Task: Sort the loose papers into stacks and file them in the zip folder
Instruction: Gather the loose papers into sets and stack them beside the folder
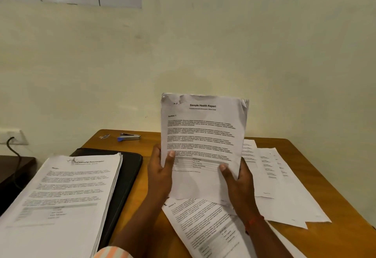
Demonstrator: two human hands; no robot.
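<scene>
I hold a small sheaf of printed papers headed "Sample Health Report" (203,135) upright above the table. My left hand (160,172) grips its lower left edge with the thumb on the front. My right hand (238,180) grips the lower right edge the same way. A thick stack of papers (61,196) lies at the left on top of the black zip folder (128,172). Loose sheets (280,186) are spread to the right, and another printed sheet (205,227) lies under my forearms.
The wooden table (325,176) stands against a pale wall. A stapler (129,136) with a blue end and a small metal clip (104,136) lie at the far edge. A dark side table (14,168) and a wall socket with a cable (12,137) are at the left.
</scene>
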